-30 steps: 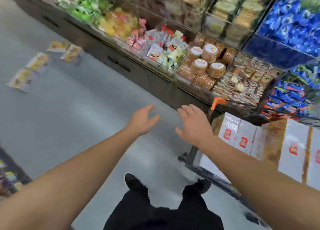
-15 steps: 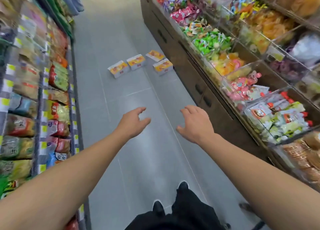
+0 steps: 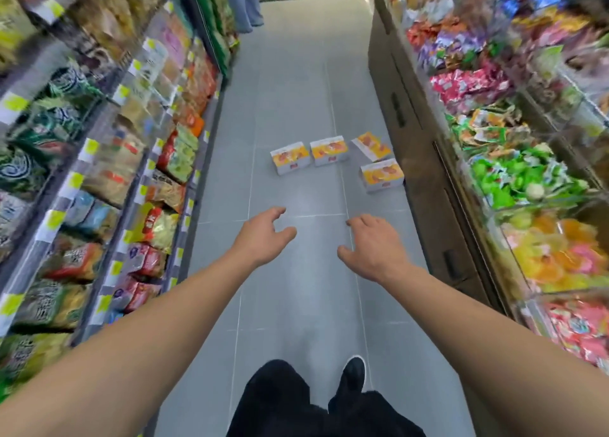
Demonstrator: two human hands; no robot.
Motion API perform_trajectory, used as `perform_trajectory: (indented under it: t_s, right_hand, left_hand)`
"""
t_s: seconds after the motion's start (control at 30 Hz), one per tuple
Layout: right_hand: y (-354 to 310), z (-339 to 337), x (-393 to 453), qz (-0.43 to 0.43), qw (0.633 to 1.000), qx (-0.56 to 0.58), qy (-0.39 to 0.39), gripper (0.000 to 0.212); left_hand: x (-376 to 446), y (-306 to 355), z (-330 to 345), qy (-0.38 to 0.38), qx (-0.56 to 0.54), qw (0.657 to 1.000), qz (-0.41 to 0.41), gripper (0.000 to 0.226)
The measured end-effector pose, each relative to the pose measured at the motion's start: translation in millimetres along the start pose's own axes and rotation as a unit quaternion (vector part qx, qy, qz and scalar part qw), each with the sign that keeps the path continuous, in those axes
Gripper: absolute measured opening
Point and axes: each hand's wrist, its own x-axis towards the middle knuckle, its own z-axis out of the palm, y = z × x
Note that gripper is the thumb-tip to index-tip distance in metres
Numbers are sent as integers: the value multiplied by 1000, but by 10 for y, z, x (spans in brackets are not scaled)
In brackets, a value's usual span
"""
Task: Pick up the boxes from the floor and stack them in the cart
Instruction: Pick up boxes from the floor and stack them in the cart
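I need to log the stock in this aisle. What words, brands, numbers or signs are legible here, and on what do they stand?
No text can be read.
Four white-and-orange cardboard boxes on the grey floor: red label patch, print too small.
Yellow-green shelf price tags on the left: blurred.
Snack bags on the left shelves: red characters, motion-blurred.
Sweet wrappers in the right-hand bins: blurred.

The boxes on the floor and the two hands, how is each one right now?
Left box: lying on the floor, untouched.
Middle box: on the floor beside it, untouched.
Far right box: on the floor, turned askew.
Near right box: on the floor by the cabinet.
Left hand: empty, fingers loosely spread.
Right hand: empty, fingers loosely spread.
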Motion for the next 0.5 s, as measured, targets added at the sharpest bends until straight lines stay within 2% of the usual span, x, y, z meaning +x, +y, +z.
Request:
perform_trajectory:
  t_s: [0.27, 0.5]
  right_hand:
    - [70, -348, 1668, -53, 998, -4, -44, 62]
    - [-90, -627, 3580, -40, 995, 1, -95, 62]
  left_hand:
    - [1479, 15, -240, 5, -50, 997, -51, 60]
    - [3267, -100, -765, -2, -70, 995, -77, 58]
